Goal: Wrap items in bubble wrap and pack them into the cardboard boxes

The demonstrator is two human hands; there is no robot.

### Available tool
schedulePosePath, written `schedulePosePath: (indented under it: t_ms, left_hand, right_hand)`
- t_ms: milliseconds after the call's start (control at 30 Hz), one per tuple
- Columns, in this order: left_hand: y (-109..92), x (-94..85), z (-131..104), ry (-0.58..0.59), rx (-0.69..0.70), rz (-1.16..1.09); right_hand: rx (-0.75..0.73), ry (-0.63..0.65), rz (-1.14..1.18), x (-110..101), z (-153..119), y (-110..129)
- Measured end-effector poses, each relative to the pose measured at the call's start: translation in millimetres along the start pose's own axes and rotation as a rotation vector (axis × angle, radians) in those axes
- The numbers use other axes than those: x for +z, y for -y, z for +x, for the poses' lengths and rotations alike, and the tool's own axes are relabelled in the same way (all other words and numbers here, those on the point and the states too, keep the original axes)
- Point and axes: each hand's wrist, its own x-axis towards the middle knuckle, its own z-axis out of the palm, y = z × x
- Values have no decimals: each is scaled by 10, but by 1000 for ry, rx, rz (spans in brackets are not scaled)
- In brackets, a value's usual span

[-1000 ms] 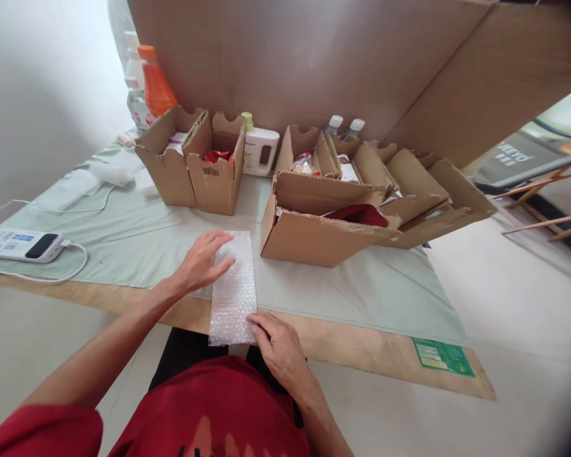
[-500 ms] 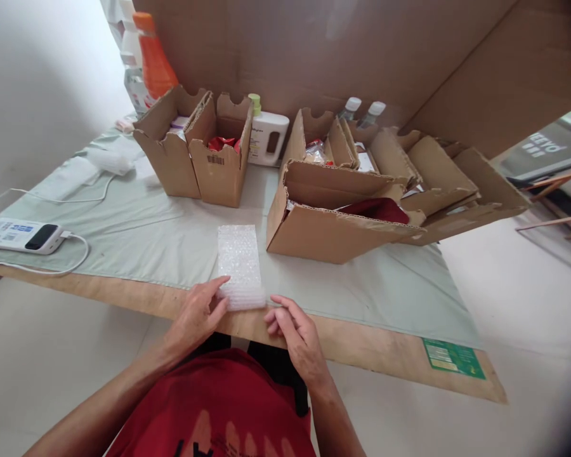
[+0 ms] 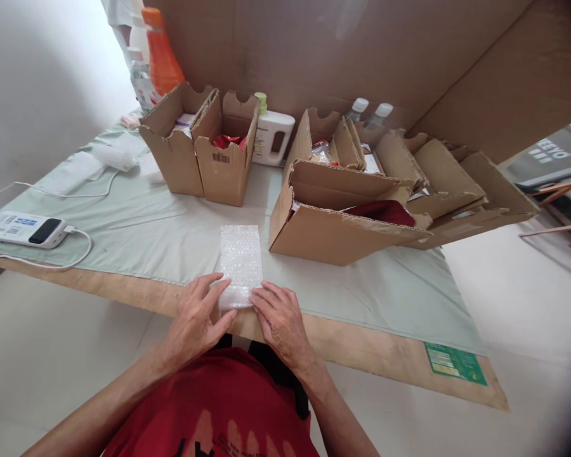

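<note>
Clear wrap, likely light and soft, best held by its sides, lies between loosely spread left hand and right hand

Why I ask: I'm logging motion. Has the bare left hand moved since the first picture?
Yes: the left hand moved nearer the tan wooden table edge.

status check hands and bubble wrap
Left hand at left edge of bubble wrap, right hand on near right corner. Lying flat. Cardboard box close right, not touching.
</note>
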Motion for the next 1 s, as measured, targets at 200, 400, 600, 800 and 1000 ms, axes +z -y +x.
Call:
schedulePosePath:
  t_ms: [200, 400, 600, 800, 1000]
  left_hand:
    - [26, -13, -4, 47, 60, -55]
    - [171, 107, 187, 60, -28, 34]
    - [190, 98, 150, -21, 54, 17]
    - [160, 19, 94, 57, 67, -78]
    - [265, 211, 318, -17, 12, 111]
  right_hand:
    - [53, -14, 119, -106, 115, 26]
    - [12, -269, -28, -47, 43, -8]
    - [-48, -149, -56, 54, 69, -46]
    - [82, -108, 142, -12, 73, -32]
    - [35, -173, -35, 39, 54, -48]
